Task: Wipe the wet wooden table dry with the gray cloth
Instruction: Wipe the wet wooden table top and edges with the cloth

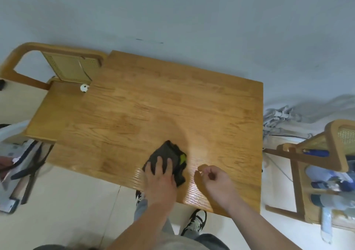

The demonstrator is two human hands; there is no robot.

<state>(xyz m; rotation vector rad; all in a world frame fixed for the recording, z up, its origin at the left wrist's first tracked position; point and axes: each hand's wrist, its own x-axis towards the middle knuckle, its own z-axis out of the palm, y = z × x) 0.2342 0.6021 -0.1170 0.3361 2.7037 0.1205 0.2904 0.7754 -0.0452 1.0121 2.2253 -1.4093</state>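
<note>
A dark gray cloth (171,154) with a small yellow-green patch lies bunched on the wooden table (172,100), near its front edge. My left hand (160,176) presses flat on the cloth's near half, fingers spread over it. My right hand (213,178) hovers just right of the cloth with its fingers loosely curled and nothing in it. A glossy wet sheen shows on the wood around and right of the cloth.
A wooden chair (57,71) with a cane back stands at the table's left far corner, a small white object (84,87) on its seat. Another chair (317,163) holding bags stands to the right. Clutter lies on the floor at left. The wall is behind.
</note>
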